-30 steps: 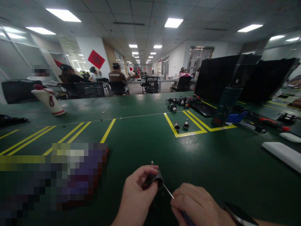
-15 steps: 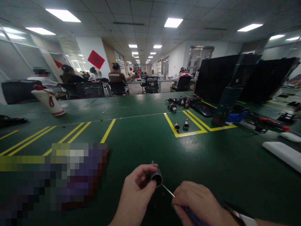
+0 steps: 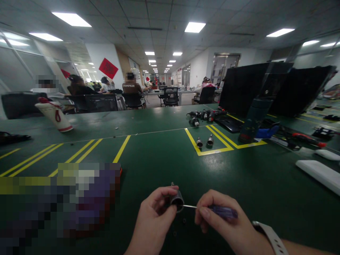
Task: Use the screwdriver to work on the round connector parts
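Here, your left hand (image 3: 154, 219) is curled tight around a small dark metal part (image 3: 177, 200) shaped like a cup. It is low in the middle of the view, just above the green table (image 3: 164, 156). Your right hand (image 3: 225, 226) pinches a thin screwdriver (image 3: 221, 211) with a purple handle, and its tip points sideways into the part's open mouth. Two little metal pieces (image 3: 199, 142) stand far off inside a yellow taped box (image 3: 212, 151).

We are in an open-plan assembly workshop. Our long green desk (image 3: 159, 156) is marked off with yellow lines (image 3: 120, 148) and strewn with tool parts (image 3: 205, 114). Other people (image 3: 130, 89) sit in office chairs (image 3: 171, 95) under ceiling lights (image 3: 195, 27).
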Demonstrator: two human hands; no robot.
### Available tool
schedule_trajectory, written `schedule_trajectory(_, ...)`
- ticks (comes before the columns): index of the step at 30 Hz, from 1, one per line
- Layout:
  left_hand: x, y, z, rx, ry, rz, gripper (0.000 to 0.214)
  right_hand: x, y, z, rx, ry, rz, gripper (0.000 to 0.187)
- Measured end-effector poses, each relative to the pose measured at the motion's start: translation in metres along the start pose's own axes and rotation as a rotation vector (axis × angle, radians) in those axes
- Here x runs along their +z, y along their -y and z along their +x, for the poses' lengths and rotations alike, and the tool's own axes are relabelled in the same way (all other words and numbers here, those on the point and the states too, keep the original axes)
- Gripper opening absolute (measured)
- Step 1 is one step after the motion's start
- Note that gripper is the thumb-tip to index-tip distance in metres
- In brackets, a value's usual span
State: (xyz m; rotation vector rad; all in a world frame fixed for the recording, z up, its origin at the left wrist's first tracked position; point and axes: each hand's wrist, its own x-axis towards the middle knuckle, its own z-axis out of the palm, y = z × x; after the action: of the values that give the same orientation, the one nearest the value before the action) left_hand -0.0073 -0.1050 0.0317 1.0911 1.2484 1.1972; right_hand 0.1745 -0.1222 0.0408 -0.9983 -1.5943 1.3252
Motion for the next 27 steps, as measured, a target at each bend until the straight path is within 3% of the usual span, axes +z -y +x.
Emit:
schedule_trajectory(3,0.0,-0.001,0.0,0.006,-0.013,0.005,0.015,0.0,-0.002,-0.004,-0.121,-0.032,-0.16,0.026)
schedule_trajectory(7,0.002,-0.006,-0.002,-0.021,-0.031,0.007,0.015,0.002,-0.004,-0.007,-0.427,-0.065,-0.404,0.014)
schedule_trajectory(10,0.004,-0.009,-0.003,-0.039,-0.034,0.0,0.016,0.004,-0.005,-0.007,-0.57,-0.065,-0.478,0.015)
schedule_trajectory(19,0.007,-0.006,-0.001,-0.027,-0.069,0.002,0.012,0.009,-0.011,-0.006,-0.716,-0.039,-0.692,0.021)
schedule_trajectory(27,0.01,-0.007,-0.001,-0.027,-0.075,0.007,0.011,0.012,0.003,-0.009,-0.734,-0.066,-0.778,0.023)
